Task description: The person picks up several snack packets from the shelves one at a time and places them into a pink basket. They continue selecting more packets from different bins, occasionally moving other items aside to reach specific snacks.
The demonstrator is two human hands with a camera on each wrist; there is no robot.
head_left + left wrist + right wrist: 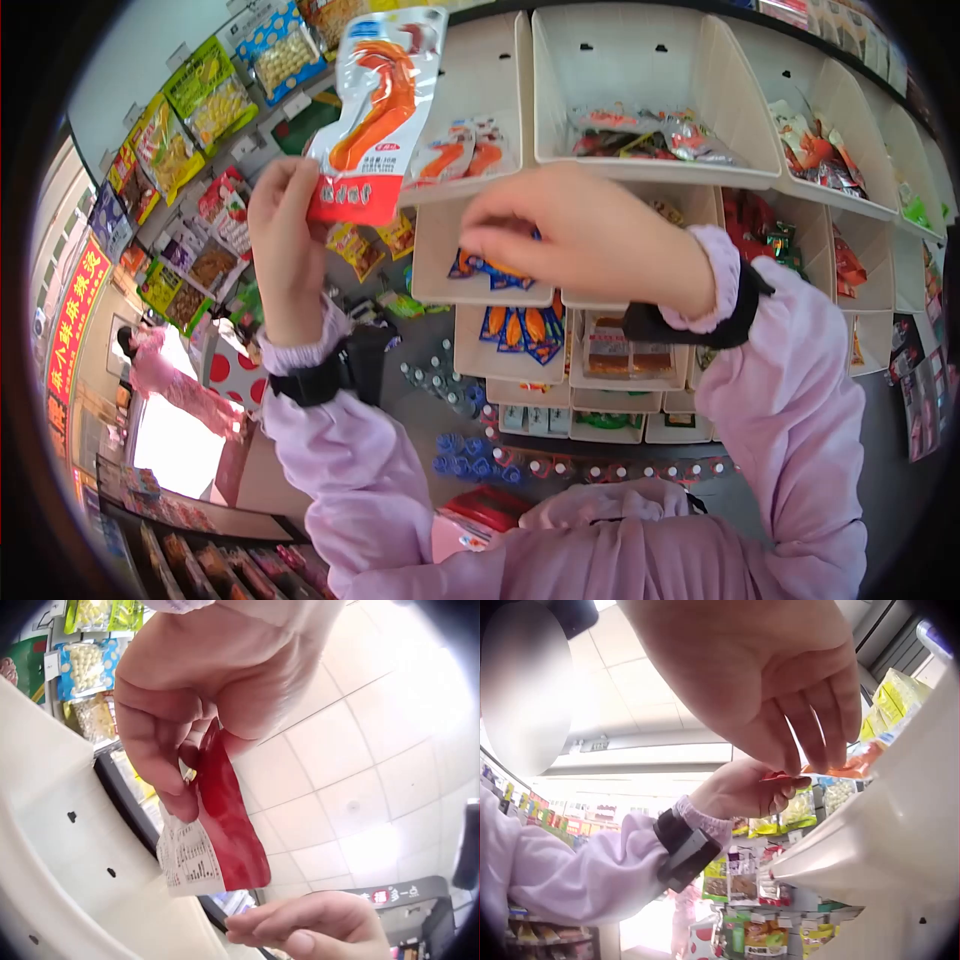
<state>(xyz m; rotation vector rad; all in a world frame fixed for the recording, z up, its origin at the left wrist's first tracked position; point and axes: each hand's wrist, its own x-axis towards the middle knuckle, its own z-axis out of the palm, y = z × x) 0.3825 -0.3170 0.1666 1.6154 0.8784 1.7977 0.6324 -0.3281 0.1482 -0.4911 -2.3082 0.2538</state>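
Note:
In the head view, my left hand (283, 245) pinches the red end of a white and red snack pouch (375, 120) at the upper left. An orange-brown, curved piece of food shows on its front. The left wrist view has the pouch's red and white printed end (229, 832) hanging from the thumb and fingers. My right hand (585, 240) hovers in front of the bins, to the right of the pouch, with loosely bent fingers and nothing in them. Behind the pouch, a white bin (480, 60) contains similar packs (465, 150).
Tiers of white bins with packaged snacks (650, 135) fill the middle and right. Hanging snack bags (205, 90) line the wall at the left. Bottles (600, 470) stand low down in a row. A person in pink (170, 375) is far off near the bright doorway.

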